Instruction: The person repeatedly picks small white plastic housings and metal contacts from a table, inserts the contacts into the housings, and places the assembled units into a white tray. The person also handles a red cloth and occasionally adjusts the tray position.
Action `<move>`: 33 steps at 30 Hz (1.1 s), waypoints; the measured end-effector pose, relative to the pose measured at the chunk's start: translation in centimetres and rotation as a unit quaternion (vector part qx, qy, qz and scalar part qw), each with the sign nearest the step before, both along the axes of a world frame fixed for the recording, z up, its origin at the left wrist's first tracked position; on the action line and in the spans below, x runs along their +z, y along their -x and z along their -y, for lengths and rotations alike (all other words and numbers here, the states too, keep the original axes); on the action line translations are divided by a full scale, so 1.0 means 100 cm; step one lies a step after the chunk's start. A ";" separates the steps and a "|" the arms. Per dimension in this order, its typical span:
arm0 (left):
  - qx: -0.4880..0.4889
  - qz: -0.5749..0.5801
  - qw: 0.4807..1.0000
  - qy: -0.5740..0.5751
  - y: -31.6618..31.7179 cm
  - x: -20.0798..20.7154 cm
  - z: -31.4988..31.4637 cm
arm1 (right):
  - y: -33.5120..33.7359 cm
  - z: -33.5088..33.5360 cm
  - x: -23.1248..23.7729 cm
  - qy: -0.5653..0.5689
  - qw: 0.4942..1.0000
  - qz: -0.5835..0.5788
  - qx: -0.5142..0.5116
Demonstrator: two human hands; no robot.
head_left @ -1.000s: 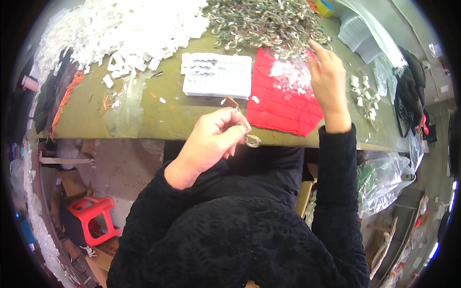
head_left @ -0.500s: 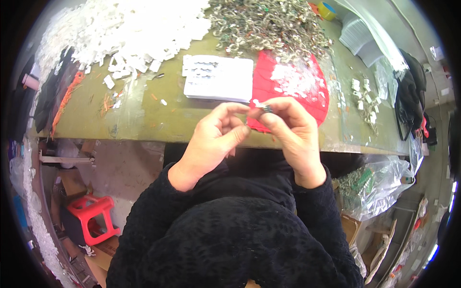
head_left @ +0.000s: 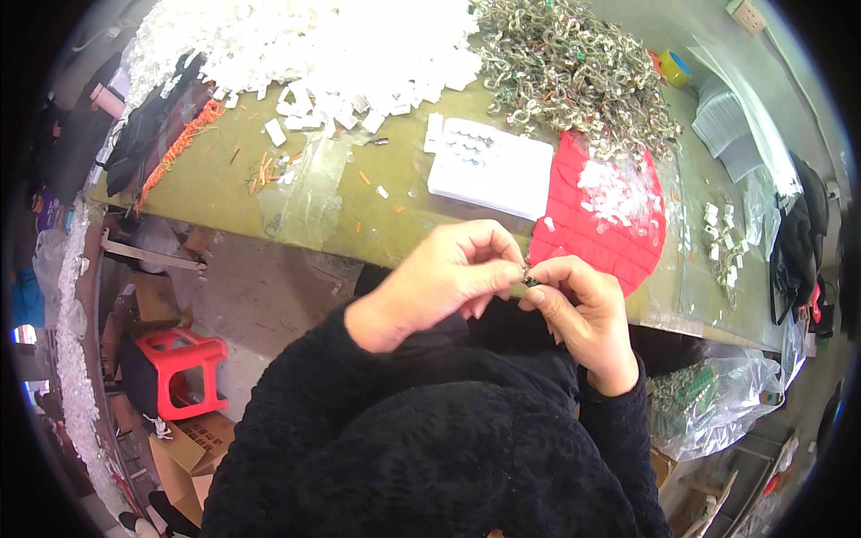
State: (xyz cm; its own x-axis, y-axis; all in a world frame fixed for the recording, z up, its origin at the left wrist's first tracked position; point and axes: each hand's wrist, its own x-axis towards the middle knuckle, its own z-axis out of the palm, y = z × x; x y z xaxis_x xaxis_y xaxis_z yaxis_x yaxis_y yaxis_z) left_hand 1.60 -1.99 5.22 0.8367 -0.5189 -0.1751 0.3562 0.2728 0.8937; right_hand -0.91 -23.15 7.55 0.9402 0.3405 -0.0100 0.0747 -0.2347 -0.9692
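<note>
Over the table's front edge, both hands meet fingertip to fingertip. My right hand [head_left: 587, 314] pinches a small dark piece [head_left: 531, 282] between thumb and forefinger; it is too small to name more exactly. Thumb and forefinger of my left hand [head_left: 453, 280] are pressed together beside it, and what they grip is mostly hidden. Just beyond lies a red quilted cloth [head_left: 599, 246] with small clear-white bits [head_left: 619, 193] scattered on it. Left of the cloth, a white flat block [head_left: 490, 175] carries rows of small dark pieces [head_left: 465, 143].
A big heap of white plastic parts [head_left: 305, 54] covers the back left. Tangled grey-green cords [head_left: 574, 76] are piled behind the cloth. On the right lie a cluster of white tags [head_left: 725, 242] and yellow tape [head_left: 674, 68]. A red stool [head_left: 184, 368] and a clear bag [head_left: 717, 403] are below.
The view has shifted, so the table sits farther right and tilted. Both hands have come together at the small dark piece; the left fingertips now close in a pinch.
</note>
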 end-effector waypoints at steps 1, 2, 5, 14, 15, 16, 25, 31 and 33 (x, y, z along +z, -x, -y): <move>0.038 0.067 0.994 -0.076 -0.009 0.004 -0.008 | -0.001 0.000 0.001 0.023 1.000 -0.005 0.002; 0.129 0.085 0.981 -0.120 -0.022 0.006 -0.017 | -0.001 0.000 0.002 0.020 1.000 0.003 0.009; 0.271 0.238 0.866 -0.348 -0.089 0.009 -0.046 | -0.004 0.000 0.002 0.017 0.995 -0.100 -0.013; 0.110 0.261 0.713 -0.642 -0.166 -0.030 -0.060 | -0.006 -0.001 -0.003 -0.007 0.998 -0.061 -0.012; 0.107 0.259 0.719 -0.636 -0.165 -0.028 -0.062 | -0.006 0.000 -0.003 -0.022 0.998 -0.065 -0.013; 0.102 0.249 0.722 -0.637 -0.163 -0.027 -0.063 | -0.006 0.000 -0.004 -0.030 0.996 -0.075 -0.022; 0.151 0.542 0.491 -0.665 -0.117 -0.044 -0.066 | -0.009 0.005 -0.011 -0.107 0.992 -0.037 -0.049; 0.145 0.499 0.604 -0.604 -0.099 -0.018 -0.086 | -0.012 0.001 -0.004 -0.169 0.983 -0.065 -0.029; 0.096 0.388 0.724 -0.562 -0.076 0.002 -0.087 | -0.013 -0.002 0.003 -0.186 0.981 -0.063 -0.003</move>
